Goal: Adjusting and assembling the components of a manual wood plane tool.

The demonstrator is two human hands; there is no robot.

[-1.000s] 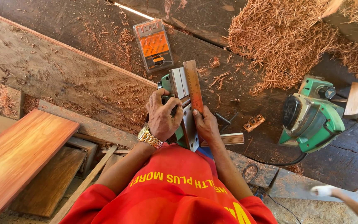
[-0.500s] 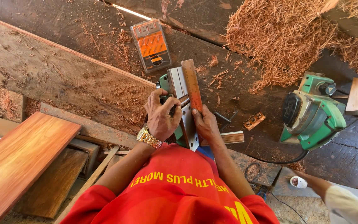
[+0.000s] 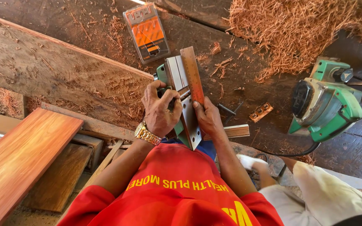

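Left hand (image 3: 159, 112) grip closed on upturned planer (image 3: 180, 94) — right hand (image 3: 208, 119) pinches steel ruler (image 3: 192, 75) flat along sole. My view: hands unmoved since earlier frames; co-worker's sleeve (image 3: 327, 196) nearer.

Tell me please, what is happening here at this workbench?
A person in a red shirt holds an upturned green electric planer with its metal sole facing up. The left hand keeps a grip on the planer body, while the right hand presses a brown wooden ruler flat along the sole. A second green planer rests nearby, beside a heap of reddish wood shavings.
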